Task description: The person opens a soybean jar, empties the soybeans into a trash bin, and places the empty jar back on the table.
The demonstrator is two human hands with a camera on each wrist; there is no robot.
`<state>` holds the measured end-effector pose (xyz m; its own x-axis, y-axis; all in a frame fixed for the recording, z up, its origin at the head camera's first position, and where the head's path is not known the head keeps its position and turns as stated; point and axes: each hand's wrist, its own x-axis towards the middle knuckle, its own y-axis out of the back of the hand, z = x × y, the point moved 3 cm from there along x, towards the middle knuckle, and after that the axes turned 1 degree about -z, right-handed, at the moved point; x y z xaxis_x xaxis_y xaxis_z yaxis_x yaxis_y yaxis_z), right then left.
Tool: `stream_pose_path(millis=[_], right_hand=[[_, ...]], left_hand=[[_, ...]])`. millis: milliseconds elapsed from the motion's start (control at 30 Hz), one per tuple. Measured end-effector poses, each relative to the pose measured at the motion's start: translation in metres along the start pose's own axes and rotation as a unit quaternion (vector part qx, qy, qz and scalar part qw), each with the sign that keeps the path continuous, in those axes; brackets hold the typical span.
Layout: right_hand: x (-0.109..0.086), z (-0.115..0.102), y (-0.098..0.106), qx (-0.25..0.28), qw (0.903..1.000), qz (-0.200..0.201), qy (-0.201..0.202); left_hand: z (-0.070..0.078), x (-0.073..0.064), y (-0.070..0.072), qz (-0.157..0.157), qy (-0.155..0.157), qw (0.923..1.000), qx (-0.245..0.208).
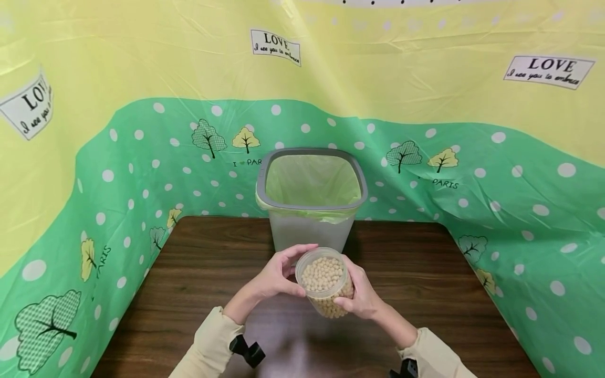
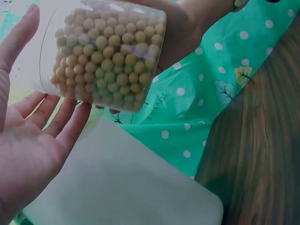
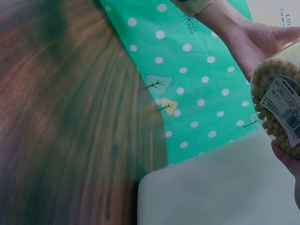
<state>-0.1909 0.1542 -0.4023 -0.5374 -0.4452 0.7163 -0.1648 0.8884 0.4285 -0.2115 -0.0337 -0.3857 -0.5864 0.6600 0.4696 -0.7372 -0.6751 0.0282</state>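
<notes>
A clear jar filled with round beige balls, like dried soybeans, tilts above the table in front of the bin. My right hand grips it around its side, the thumb across the front. My left hand is at the rim, fingers behind and thumb in front. In the left wrist view, the left hand's fingertips touch the jar, while its thumb stands apart. Whether a clear lid covers the top I cannot tell. The right wrist view shows the jar's base with a barcode label.
A grey bin with a green liner bag stands at the back of the dark wooden table. Green and yellow printed sheeting hangs behind and along both sides.
</notes>
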Motion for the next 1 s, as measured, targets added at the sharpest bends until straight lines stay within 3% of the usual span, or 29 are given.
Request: stream_pose_path(millis=[300,533,700,1000], right_hand=[[-0.007,0.014,0.002,-0.040,0.9979,0.039,-0.035],[-0.010,0.024,0.004,-0.067,0.9950,0.063,-0.040],[-0.009,0.024,0.010,-0.087,0.9920,0.076,-0.051],[0.002,0.000,0.018,-0.099,0.9877,0.088,-0.083]], left_hand=[[-0.010,0.004,0.002,0.059,-0.007,0.9981,0.016],[-0.007,0.005,0.011,0.107,-0.015,0.9940,0.018],[-0.005,-0.001,0.021,0.142,-0.007,0.9894,0.032],[-0.006,-0.023,0.046,0.188,0.014,0.9790,0.077]])
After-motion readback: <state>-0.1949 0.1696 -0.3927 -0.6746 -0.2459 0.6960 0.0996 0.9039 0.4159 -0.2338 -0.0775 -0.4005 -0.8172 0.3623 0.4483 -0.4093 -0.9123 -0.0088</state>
